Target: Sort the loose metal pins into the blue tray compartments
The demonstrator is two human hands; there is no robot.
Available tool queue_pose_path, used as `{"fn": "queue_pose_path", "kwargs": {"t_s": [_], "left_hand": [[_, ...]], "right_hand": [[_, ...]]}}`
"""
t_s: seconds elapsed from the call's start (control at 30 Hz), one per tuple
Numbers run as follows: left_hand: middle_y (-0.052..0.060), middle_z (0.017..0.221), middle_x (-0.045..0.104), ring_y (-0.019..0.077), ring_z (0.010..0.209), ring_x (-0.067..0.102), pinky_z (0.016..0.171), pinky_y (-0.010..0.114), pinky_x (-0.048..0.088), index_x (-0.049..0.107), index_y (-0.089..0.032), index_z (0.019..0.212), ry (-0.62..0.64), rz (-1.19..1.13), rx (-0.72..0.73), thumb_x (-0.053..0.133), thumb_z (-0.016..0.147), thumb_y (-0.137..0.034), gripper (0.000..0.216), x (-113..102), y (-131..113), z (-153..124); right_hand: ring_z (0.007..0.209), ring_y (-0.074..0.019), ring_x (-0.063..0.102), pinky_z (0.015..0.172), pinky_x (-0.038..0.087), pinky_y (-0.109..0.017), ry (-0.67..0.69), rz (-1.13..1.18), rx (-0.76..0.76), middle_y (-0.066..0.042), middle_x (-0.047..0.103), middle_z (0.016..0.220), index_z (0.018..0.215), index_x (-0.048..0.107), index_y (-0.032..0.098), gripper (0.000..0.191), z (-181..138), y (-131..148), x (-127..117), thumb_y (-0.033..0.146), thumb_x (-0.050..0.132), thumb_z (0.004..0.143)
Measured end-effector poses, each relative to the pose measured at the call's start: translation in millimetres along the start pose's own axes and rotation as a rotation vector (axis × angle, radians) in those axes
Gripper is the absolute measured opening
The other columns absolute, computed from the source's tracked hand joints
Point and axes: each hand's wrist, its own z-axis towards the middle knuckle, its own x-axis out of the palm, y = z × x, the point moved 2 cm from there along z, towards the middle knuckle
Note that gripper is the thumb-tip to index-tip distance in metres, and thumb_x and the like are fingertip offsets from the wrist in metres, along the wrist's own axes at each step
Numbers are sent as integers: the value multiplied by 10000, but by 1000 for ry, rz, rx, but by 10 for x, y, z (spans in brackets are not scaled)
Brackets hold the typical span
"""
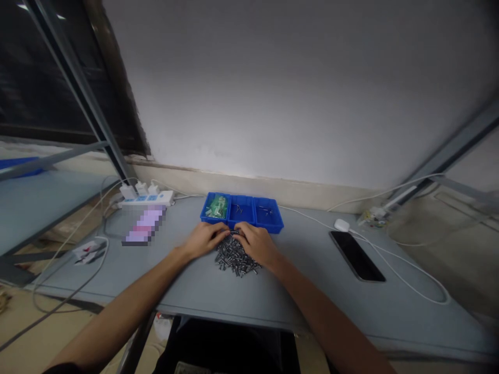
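Note:
A heap of small dark metal screws lies on the grey table in front of me. My left hand rests at the far left side of the heap, thumb and fingers drawn together at its edge. From the right, my right hand curls over the heap, its fingertips close to those of the left. Small screws show between the fingertips of both hands; how many is too fine to tell. Just behind the hands stands a blue three-part tray. Its left compartment holds a green and clear packet; a few screws lie in the middle and right ones.
A white power strip with plugs stands at the back left, near a pixelated phone-like screen. On the right lie a dark phone, a white charger and looping white cables. A crumpled wrapper sits far left. The wall rises behind the table.

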Motion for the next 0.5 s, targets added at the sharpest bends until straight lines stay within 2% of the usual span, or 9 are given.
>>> {"fn": "queue_pose_path", "kwargs": {"t_s": [0.13, 0.27, 0.4, 0.5], "left_hand": [[-5, 720, 675, 135, 628, 588, 656, 245, 410, 705, -201, 1045, 12, 2, 7, 450, 1044, -452, 358, 3, -2, 0], [-11, 701, 666, 132, 609, 580, 645, 244, 409, 706, -207, 1055, 4, 0, -4, 463, 1038, -451, 345, 1, -3, 1], [-10, 705, 665, 135, 621, 583, 649, 244, 412, 706, -208, 1059, 17, 7, -5, 452, 1041, -459, 358, -2, -15, 5], [-14, 703, 661, 131, 614, 574, 643, 240, 408, 705, -207, 1063, 20, -4, -10, 450, 1042, -458, 358, -2, -16, 3]], "right_hand": [[887, -163, 678, 773, 445, -259, 3, -40, -24, -47, 710, 1011, 1029, 625, 201, 230, -2, 8, -1, 309, 430, 1087], [888, -166, 683, 780, 458, -261, -1, -2, -11, -45, 714, 1030, 1148, 599, 202, 180, 2, 9, -9, 320, 491, 1066], [886, -164, 678, 779, 449, -255, 11, -24, -13, -48, 713, 1011, 1043, 620, 201, 196, 7, 17, -14, 291, 449, 1080], [892, -166, 677, 779, 447, -253, 15, -17, -23, -44, 715, 1036, 1101, 614, 205, 181, 7, 21, -19, 324, 482, 1070]]}}
